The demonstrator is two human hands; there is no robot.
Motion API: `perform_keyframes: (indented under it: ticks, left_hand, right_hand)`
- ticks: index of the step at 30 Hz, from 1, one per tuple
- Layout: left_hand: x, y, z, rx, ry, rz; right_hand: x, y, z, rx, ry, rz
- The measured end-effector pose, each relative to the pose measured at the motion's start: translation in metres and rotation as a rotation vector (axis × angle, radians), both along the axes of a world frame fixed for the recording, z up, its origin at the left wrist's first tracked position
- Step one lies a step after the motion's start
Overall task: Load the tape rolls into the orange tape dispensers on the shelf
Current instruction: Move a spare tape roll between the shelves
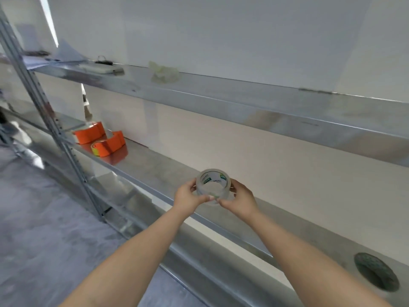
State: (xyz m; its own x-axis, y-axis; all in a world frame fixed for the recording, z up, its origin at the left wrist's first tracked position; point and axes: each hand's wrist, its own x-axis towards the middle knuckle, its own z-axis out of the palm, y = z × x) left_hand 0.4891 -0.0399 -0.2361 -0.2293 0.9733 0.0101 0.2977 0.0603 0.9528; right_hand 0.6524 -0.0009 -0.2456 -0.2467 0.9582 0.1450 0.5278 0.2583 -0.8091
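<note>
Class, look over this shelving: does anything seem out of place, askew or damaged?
Nothing is clearly damaged or spilled. Both hands hold the clear tape roll. Two orange dispensers sit at differing angles on the middle shelf. A crumpled pale object lies above.

Shelves of shiny, reflective metal — tape roll clear glossy plastic, dispensers smooth orange plastic.
</note>
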Motion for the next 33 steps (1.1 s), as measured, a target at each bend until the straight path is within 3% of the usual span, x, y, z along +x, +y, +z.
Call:
perform_keyframes:
  ticks: [18,33]
  left_hand:
    - [-0.217,0.013,-0.010,0.059,-0.058,0.154]
    - [-0.328,0.062,-0.027,0.011,-0.033,0.221]
  right_hand:
    - [-0.227,0.036,-0.010,-0.031,0.055,0.136]
    - [-0.340,0.085,-0.024,-0.030,0.097,0.182]
